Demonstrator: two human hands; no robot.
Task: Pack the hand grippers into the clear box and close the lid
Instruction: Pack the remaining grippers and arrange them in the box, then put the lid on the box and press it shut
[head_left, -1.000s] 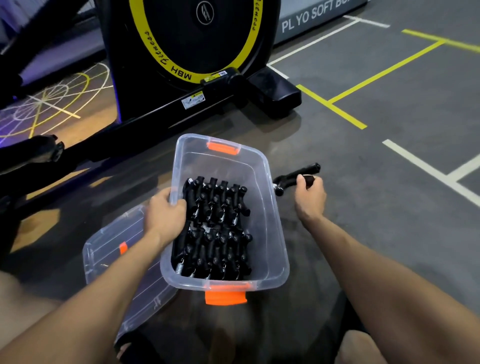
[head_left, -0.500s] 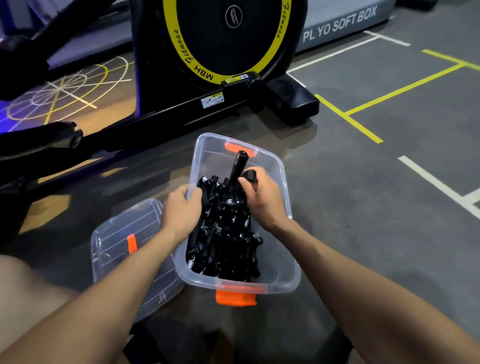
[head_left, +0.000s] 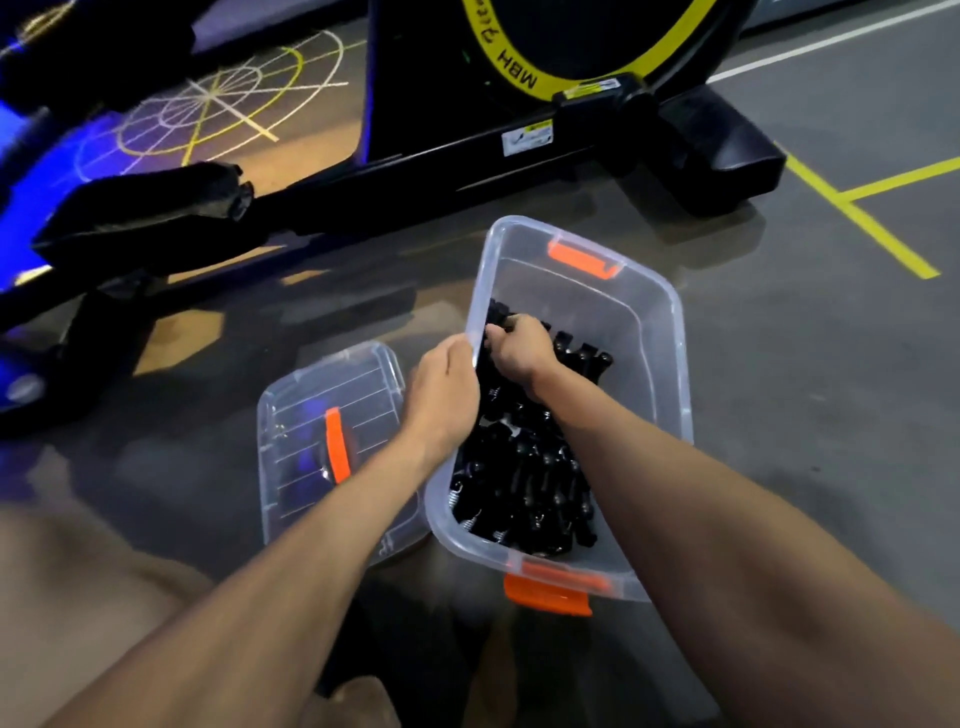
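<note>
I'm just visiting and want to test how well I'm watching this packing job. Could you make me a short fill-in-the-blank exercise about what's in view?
1. The hand grippers piled in the clear box are ____ in colour.
2. The lid lies on the floor to the ____ of the box.
3. The latches on the box are ____.
4. The right hand reaches ____ the box, while the left hand holds its rim.

Missing words: black; left; orange; into
</note>
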